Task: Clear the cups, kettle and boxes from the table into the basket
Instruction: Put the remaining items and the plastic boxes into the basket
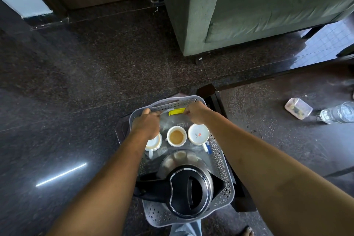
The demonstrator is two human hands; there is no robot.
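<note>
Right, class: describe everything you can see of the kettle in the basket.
The kettle has a shiny steel body with a black lid, black handle pointing left and a black spout pointing right. It stands upright, lid closed, filling the near end of the grey perforated basket. Neither hand touches it; three cups sit beyond it.

Basket (220, 161) – grey perforated plastic, matt. Kettle (188, 184): brushed steel body with glossy black plastic lid and handle. Cups (198, 133) smooth glazed white ceramic. Floor (76, 82) polished dark speckled stone, reflective. Sofa (258, 11) green matt fabric, velvety – table (268, 120) glossy stone-look top, dark wood frame. Clear plastic box (298, 108) and bottle (337, 113)
</note>
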